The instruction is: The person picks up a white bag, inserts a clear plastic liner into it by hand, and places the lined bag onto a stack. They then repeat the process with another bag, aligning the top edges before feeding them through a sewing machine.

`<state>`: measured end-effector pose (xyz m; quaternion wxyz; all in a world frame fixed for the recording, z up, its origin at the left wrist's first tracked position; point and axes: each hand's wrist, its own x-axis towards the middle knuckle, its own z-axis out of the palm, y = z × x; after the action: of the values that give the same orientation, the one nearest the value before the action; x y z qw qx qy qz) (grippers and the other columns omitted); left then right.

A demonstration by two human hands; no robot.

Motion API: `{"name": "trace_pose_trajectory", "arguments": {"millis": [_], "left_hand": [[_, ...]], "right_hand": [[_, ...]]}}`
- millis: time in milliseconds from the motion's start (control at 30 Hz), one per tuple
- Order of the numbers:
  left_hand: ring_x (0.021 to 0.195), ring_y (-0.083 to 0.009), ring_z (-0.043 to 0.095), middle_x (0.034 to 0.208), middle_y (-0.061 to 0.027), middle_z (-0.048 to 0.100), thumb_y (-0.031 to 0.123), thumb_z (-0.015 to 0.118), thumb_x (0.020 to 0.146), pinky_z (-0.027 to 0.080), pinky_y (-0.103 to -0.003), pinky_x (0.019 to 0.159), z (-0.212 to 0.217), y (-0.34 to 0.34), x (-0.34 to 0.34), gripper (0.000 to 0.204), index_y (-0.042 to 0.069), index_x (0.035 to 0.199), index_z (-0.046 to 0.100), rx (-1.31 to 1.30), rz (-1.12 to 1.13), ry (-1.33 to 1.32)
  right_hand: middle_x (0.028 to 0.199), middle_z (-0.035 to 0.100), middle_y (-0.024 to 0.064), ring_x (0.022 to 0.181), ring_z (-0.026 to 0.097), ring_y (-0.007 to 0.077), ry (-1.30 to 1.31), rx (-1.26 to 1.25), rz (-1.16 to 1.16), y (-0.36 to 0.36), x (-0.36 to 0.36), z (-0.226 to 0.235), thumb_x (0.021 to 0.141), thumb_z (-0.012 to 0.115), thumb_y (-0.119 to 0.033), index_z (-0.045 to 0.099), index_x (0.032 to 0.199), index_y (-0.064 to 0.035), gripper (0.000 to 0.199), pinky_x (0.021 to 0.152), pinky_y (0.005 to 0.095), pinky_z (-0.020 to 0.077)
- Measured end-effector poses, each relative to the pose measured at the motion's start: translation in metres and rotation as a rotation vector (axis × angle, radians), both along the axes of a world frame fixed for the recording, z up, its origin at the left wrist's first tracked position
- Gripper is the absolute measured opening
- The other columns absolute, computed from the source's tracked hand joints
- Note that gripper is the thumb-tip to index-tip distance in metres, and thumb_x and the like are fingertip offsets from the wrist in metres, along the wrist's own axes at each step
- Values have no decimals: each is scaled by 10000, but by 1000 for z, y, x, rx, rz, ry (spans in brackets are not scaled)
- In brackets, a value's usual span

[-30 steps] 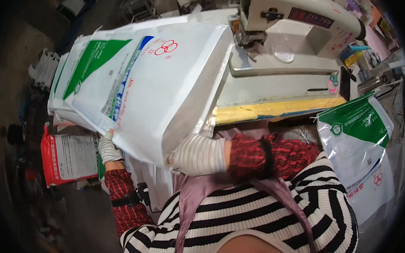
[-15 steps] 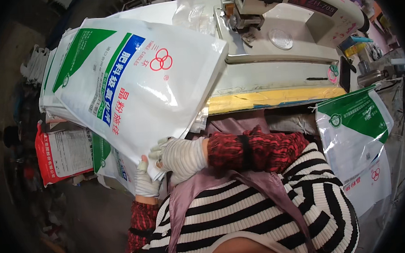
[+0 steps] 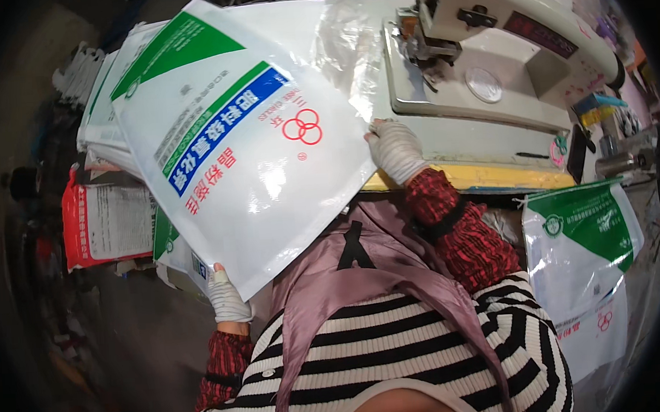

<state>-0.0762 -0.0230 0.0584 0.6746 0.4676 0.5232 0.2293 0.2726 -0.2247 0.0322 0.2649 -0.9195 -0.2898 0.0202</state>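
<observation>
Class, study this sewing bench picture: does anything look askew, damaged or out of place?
Nothing looks damaged or spilled. The big white sack sits tilted, its print upside down, held by the left hand at the bottom corner and the right hand at its edge beside the sewing machine.

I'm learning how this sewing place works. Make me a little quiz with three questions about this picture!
1. True or false: the big white bag with green and blue bands is held by both gloved hands.
2. Which hand grips the bag's lower corner? A) the left hand B) the right hand C) neither
3. Fill in: the cream-coloured machine beside the right hand is a ______ machine.

Key
1. True: one hand is at the lower corner, the other at the bag's right edge.
2. A: the left hand pinches the lower corner; the right hand is higher, near the yellow table edge.
3. Sewing.
</observation>
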Motion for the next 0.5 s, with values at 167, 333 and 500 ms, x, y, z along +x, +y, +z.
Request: {"name": "trace_pose_trajectory", "arguments": {"millis": [167,333,500], "left_hand": [[942,-221,590,1107,-97,577,399,488,950,518,-347,794,-17,2,-21,480,35,1262,458,201,28,40],[918,-226,598,1086,-123,584,397,505,944,521,-348,763,9,-35,-19,467,35,1238,475,-369,44,-181],[606,-243,587,743,-108,644,318,532,943,432,-376,544,-4,3,-94,333,4,885,627,523,-133,628]], "right_hand": [[997,629,208,970,601,346,168,-151,-45,-7,-22,55,748,678,-362,619,929,-22,389,832,434,476],[932,646,223,895,619,364,157,-154,46,-34,-24,26,724,710,-338,600,1002,8,457,810,429,486],[795,625,157,712,588,149,790,821,170,-14,-71,31,843,629,-101,595,979,40,199,641,249,467]]}}
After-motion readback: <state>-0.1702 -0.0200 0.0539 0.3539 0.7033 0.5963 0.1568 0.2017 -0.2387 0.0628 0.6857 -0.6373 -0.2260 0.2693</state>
